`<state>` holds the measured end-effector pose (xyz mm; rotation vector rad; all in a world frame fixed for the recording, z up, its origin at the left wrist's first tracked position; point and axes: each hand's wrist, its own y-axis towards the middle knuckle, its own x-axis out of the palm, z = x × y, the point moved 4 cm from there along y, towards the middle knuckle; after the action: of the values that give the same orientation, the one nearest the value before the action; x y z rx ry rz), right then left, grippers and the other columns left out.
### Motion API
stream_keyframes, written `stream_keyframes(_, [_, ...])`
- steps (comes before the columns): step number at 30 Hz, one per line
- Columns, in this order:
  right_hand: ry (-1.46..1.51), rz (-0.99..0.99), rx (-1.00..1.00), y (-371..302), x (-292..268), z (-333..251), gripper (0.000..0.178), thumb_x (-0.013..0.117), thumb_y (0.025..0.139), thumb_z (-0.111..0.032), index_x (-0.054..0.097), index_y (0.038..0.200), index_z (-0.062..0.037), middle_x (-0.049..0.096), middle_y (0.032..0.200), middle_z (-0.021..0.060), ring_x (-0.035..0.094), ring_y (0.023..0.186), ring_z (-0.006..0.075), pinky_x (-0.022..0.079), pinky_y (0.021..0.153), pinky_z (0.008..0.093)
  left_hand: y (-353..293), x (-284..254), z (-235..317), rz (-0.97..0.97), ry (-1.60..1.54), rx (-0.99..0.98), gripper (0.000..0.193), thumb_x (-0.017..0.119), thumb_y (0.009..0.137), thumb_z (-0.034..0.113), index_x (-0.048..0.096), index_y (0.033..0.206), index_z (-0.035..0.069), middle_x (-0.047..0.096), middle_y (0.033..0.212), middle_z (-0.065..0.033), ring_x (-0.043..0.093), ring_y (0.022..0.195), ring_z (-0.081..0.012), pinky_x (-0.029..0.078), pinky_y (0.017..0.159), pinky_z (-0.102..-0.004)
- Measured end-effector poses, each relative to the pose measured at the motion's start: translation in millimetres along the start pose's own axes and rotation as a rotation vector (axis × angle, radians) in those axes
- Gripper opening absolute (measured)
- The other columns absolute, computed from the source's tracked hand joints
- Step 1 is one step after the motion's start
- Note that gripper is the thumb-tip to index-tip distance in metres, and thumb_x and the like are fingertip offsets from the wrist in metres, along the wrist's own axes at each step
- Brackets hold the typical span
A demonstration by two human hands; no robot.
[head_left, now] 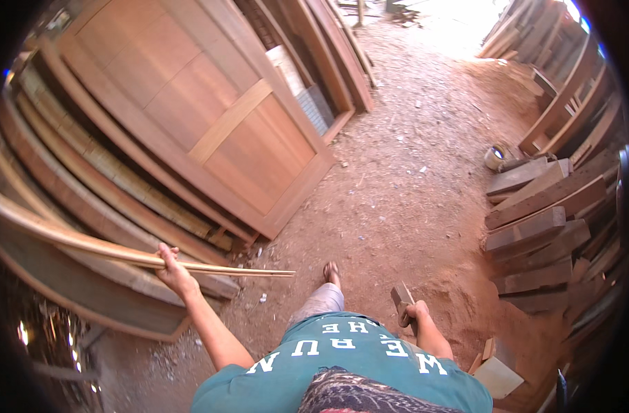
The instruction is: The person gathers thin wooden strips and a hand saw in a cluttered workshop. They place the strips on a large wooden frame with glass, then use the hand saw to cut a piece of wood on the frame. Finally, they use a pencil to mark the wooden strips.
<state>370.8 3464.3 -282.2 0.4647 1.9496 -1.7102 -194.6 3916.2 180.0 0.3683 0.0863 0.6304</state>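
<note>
While strips (114, 252) cross left hand (176, 277) | block (400, 297) juts from right hand (418, 312)

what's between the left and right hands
In the head view, between the left hand and right hand: the front ends of the wooden strips, then a leg over reddish dirt.

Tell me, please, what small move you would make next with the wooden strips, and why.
Probably swing the slender wooden strips slightly toward the dirt ground, away from the leaning boards: in this view they cross in front of those boards, only the left hand grips them, lengths jut either side of it, and the right hand holds a block-like piece.
</note>
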Motion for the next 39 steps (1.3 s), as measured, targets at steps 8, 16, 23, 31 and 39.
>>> stream_keyframes(8, [0.184, 0.022, 0.088, 71, -105, -93, 0.064, 0.086, 0.080, -0.035, 0.076, 0.130, 0.0032, 0.074, 0.133, 0.0271, 0.072, 0.128, 0.0374, 0.059, 0.105, 0.0450, 56, 283, -25, -0.191, -0.321, -0.145, 0.038, 0.073, 0.108, 0.034, 0.052, 0.085, 0.013, 0.048, 0.080, 0.0025, 0.053, 0.078, -0.0117, 0.055, 0.094, -0.0330])
stream_keyframes(16, [0.493, 0.096, 0.271, 173, -211, -152, 0.065, 0.084, 0.084, -0.043, 0.077, 0.122, 0.0094, 0.075, 0.129, 0.0312, 0.073, 0.124, 0.0402, 0.059, 0.101, 0.0466, 21, 632, -50, -0.556, -0.317, -0.274, 0.043, 0.073, 0.107, 0.045, 0.062, 0.093, 0.006, 0.067, 0.102, -0.0065, 0.065, 0.101, -0.0189, 0.055, 0.099, -0.0415])
stream_keyframes(23, [0.780, 0.080, 0.373, 256, -300, -230, 0.065, 0.087, 0.079, -0.026, 0.071, 0.126, 0.0161, 0.076, 0.127, 0.0283, 0.075, 0.120, 0.0352, 0.061, 0.095, 0.0464, -78, 871, -144, -0.962, -0.391, -0.779, 0.057, 0.073, 0.102, 0.055, 0.048, 0.134, 0.015, 0.062, 0.143, -0.0151, 0.056, 0.140, -0.0325, 0.047, 0.110, -0.0771])
stream_keyframes(31, [0.748, 0.018, 0.316, 325, -470, -330, 0.047, 0.086, 0.084, -0.024, 0.075, 0.121, 0.0031, 0.067, 0.119, 0.0214, 0.068, 0.116, 0.0329, 0.053, 0.100, 0.0435, -116, 1111, -112, -0.870, -0.389, -0.852, 0.051, 0.074, 0.103, 0.050, 0.049, 0.131, 0.017, 0.067, 0.134, -0.0139, 0.063, 0.132, -0.0297, 0.053, 0.104, -0.0780])
stream_keyframes(39, [0.336, 0.103, 0.287, 515, -683, -414, 0.073, 0.087, 0.082, -0.051, 0.076, 0.130, 0.0026, 0.073, 0.137, 0.0252, 0.071, 0.129, 0.0369, 0.059, 0.106, 0.0449, -116, 1316, -82, -0.748, -0.438, -0.808, 0.060, 0.072, 0.103, 0.055, 0.043, 0.140, 0.018, 0.068, 0.133, -0.0150, 0.066, 0.128, -0.0353, 0.055, 0.107, -0.0726])
